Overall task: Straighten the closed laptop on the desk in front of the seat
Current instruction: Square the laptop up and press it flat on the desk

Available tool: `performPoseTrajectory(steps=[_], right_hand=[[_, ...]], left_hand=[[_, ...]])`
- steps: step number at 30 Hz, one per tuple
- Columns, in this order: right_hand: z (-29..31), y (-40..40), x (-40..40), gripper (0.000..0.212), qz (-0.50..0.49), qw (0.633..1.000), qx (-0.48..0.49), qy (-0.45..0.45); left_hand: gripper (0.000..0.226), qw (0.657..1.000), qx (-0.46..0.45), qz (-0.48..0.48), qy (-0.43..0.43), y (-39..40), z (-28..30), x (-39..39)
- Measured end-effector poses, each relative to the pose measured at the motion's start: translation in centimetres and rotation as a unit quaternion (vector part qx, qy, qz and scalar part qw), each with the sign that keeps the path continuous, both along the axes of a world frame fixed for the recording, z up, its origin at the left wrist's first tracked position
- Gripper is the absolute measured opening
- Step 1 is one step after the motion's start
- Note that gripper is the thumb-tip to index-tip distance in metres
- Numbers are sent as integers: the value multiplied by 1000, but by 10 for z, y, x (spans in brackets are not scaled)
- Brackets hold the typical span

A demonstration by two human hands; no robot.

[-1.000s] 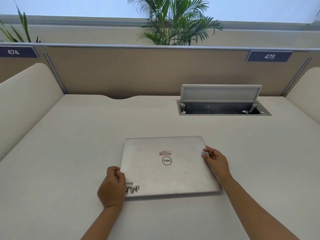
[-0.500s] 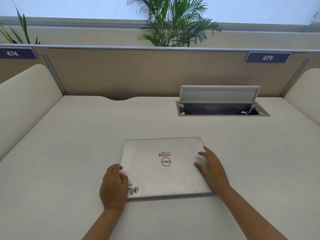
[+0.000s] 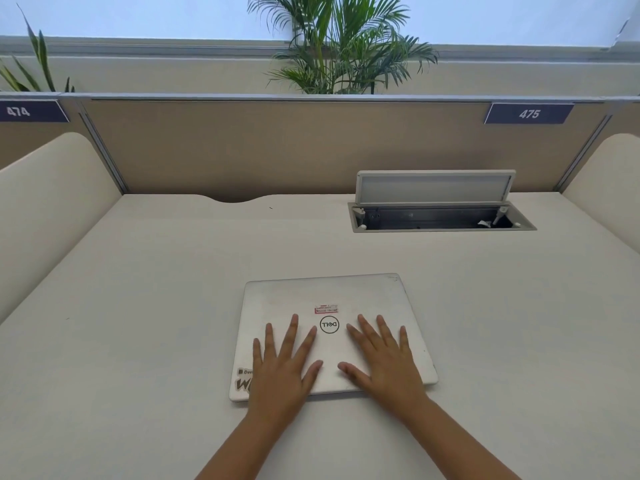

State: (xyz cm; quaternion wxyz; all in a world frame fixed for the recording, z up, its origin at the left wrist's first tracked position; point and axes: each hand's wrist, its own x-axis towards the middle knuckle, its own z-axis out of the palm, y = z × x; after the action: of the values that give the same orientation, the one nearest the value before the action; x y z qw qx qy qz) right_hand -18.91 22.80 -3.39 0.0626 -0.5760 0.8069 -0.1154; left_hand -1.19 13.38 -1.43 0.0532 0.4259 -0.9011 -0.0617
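A closed silver laptop (image 3: pixel 329 299) with a round logo and a red sticker lies on the pale desk (image 3: pixel 138 306), near the front middle, its edges nearly square to the desk. My left hand (image 3: pixel 282 368) rests flat on the lid's left half, fingers spread, covering part of a black sticker at the near left corner. My right hand (image 3: pixel 384 362) lies flat on the right half, fingers spread too. Neither hand grips anything.
An open cable box (image 3: pixel 436 216) with its lid raised is set into the desk at the back right. A tan partition (image 3: pixel 277 147) closes the back, with cream side panels (image 3: pixel 45 202) left and right. Palm plants (image 3: pixel 343 46) stand behind it.
Both hands have left the laptop's side edges and moved onto the lid, now lying flat with fingers spread. The laptop has turned slightly and sits straighter.
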Motion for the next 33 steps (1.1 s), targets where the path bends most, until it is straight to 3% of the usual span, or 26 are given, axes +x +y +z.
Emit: performPoseTrajectory(steps=[20, 29, 33], right_hand=[[-8, -2, -1, 70, -6, 1000, -9, 7], [-3, -2, 2, 70, -27, 999, -9, 17], [10, -1, 10, 76, -78, 991, -79, 78]], left_hand=[[61, 1000, 8, -3, 3, -2, -12, -1], [67, 998, 21, 9, 62, -3, -22, 1], [77, 990, 17, 17, 141, 4, -18, -2]])
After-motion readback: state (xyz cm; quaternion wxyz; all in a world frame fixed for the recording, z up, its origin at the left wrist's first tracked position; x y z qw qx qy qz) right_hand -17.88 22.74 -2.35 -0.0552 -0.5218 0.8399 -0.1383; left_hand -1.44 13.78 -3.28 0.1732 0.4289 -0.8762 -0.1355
